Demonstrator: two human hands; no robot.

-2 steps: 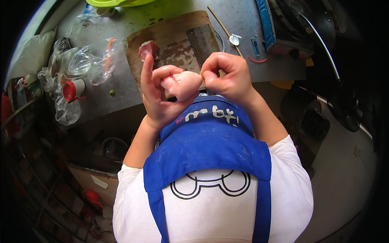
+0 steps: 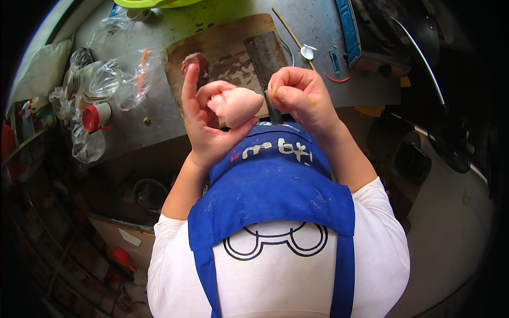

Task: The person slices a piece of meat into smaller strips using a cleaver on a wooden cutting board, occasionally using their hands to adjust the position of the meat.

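Now, left grip: the left hand (image 2: 209,127) cups a pale pink piece of raw meat (image 2: 237,105) between thumb and curled fingers, with the index finger sticking straight up.
Right grip: the right hand (image 2: 299,98) is closed in a fist around the dark handle of a cleaver (image 2: 266,58), just beside the meat.
Meat, place: it is held in the air above the near edge of the worktop (image 2: 318,26), in front of the blue apron (image 2: 275,180), and not resting on anything.
Cleaver: its broad grey blade lies flat on the wooden chopping board (image 2: 222,45), pointing toward the far edge.
Chopping board: it sits at the middle of the worktop, its near edge hidden behind both hands; a second small pinkish piece of meat (image 2: 195,61) lies on its left part.
Left of the board: crumpled clear plastic bags (image 2: 114,79) with something orange inside, and nearer the left edge a small container with a red lid (image 2: 95,116).
Far edge: a lime-green basin (image 2: 154,3) is cut off by the frame.
Right of the board: a thin wooden stick (image 2: 289,29) and a white spoon (image 2: 307,51) lie close together, with a blue strip-shaped object (image 2: 347,24) beyond them.
Person: a white shirt under the apron, forearms bare.
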